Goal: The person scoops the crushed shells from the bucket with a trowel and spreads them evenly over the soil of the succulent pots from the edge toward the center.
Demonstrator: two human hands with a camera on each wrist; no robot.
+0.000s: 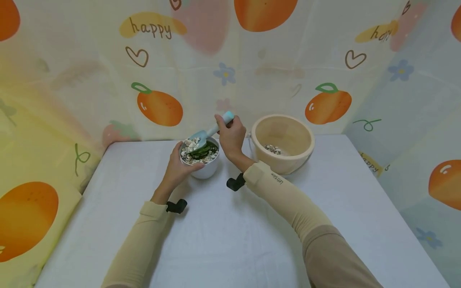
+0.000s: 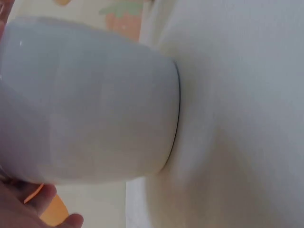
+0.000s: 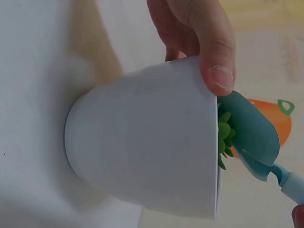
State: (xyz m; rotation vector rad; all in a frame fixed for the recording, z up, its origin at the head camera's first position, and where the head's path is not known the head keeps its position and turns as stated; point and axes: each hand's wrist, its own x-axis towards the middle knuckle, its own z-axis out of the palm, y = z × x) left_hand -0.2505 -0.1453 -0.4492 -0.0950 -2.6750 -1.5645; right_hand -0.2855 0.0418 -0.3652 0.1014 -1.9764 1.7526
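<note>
A white flower pot [image 1: 204, 171] stands upright on the table, holding a green succulent [image 1: 203, 152] and pale pebbles [image 1: 186, 157]. My left hand [image 1: 180, 164] grips it at the left, thumb over the near rim. My right hand [image 1: 232, 136] holds the handle of a light-blue garden trowel [image 3: 259, 128], its grip end pointing up and right. Pebbles lie on the trowel's blade, which tilts over the pot's mouth beside the leaves. The pot's smooth wall [image 2: 95, 99] fills much of the left wrist view.
To the right of my right hand stands a beige bucket [image 1: 282, 162] with a small heap of pebbles [image 1: 272, 149] at its bottom. A white cloth covers the table [image 1: 230, 240]. Behind it hangs a printed curtain [image 1: 201, 92] with oranges and hearts.
</note>
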